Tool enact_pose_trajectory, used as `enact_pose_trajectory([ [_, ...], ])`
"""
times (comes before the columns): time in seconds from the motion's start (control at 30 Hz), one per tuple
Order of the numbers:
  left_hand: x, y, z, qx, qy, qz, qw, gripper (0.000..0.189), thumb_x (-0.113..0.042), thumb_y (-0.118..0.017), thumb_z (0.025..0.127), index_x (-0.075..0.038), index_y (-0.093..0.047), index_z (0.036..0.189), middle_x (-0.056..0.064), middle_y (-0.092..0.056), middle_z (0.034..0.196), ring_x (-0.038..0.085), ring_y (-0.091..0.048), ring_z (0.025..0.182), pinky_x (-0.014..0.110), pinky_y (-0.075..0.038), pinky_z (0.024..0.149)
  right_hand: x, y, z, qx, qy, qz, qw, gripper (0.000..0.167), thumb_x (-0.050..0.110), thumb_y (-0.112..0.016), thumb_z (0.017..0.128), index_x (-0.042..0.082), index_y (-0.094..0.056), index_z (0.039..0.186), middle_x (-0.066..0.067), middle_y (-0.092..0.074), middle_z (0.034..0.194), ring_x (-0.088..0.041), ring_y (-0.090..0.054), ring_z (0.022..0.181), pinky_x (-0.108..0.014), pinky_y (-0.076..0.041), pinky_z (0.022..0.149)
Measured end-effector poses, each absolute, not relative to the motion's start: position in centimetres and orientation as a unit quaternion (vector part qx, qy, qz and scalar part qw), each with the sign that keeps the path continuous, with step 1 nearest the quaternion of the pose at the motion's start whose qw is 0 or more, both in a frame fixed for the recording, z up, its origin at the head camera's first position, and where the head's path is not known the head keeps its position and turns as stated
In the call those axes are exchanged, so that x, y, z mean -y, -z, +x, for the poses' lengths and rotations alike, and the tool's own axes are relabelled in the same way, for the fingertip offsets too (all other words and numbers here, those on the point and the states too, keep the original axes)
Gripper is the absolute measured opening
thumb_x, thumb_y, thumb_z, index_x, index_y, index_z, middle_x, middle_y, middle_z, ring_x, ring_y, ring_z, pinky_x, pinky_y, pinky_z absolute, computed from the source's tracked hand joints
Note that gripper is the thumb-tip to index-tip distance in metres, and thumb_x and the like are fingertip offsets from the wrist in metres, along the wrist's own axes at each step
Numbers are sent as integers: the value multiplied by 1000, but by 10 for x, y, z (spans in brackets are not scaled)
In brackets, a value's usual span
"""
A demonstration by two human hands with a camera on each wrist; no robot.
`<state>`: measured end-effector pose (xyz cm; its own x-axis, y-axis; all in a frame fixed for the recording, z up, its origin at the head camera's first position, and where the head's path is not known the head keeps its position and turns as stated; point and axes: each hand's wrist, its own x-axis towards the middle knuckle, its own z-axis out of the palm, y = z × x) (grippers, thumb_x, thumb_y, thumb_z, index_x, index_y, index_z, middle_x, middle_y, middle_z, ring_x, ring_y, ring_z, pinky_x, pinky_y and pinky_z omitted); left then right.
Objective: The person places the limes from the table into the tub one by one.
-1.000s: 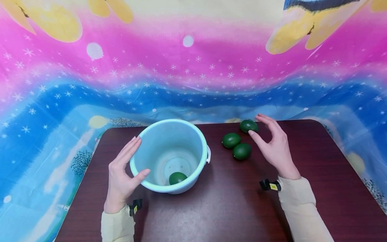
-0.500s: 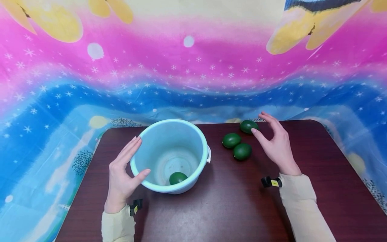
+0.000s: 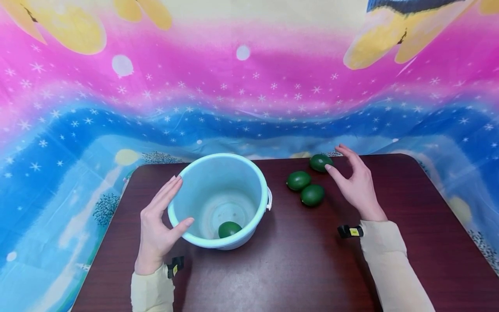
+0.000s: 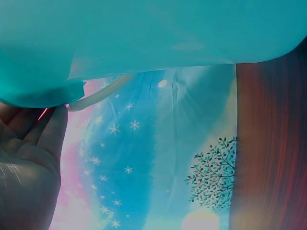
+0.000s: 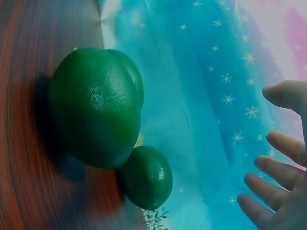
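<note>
A light-blue bucket (image 3: 218, 242) stands on the table with one green lime (image 3: 229, 229) at its bottom. My left hand (image 3: 156, 225) is at the bucket's left rim, its fingers fairly straight and the thumb spread apart. In the left wrist view, the fingertips of that hand (image 4: 29, 158) meet the rim's underside. Three more limes lie right of the bucket: a back one (image 3: 321, 163), a left one (image 3: 298, 180) and a front one (image 3: 312, 195). Beside the back lime, my right hand (image 3: 356, 186) hovers with spread fingers and holds nothing; the right wrist view shows a gap to the limes.
The dark reddish-brown table (image 3: 273, 277) ends just behind the limes and bucket. A patterned pink-and-blue cloth (image 3: 249, 99) hangs around its back and sides. A whitish bucket handle (image 3: 269, 199) shows at the bucket's right side.
My right hand has shifted slightly to the right and away from the limes, then nearly stopped. The left hand, bucket and limes have stayed in place.
</note>
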<state>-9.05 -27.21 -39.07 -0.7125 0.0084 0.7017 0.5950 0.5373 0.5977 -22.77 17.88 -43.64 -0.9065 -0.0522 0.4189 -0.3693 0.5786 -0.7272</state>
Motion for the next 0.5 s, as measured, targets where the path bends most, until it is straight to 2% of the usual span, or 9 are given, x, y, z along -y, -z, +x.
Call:
enact_pose_trajectory([
  [0.23, 272, 390, -90, 811, 445, -186, 331, 78, -53, -76, 86, 11, -63, 130, 28, -63, 130, 54, -50, 126, 24, -39, 109, -183, 441, -235, 880, -432, 115, 161, 57, 29, -71, 97, 18, -52, 150, -5, -42, 158, -33, -41, 142, -60, -33, 110],
  [0.5, 273, 392, -91, 810, 447, -186, 330, 78, -52, -77, 85, 11, -64, 130, 27, -63, 130, 53, -50, 128, 25, -39, 109, -185, 442, -246, 886, -426, 111, 147, 58, 33, -70, 98, 16, -52, 150, -4, -41, 158, -33, -37, 144, -62, -30, 111],
])
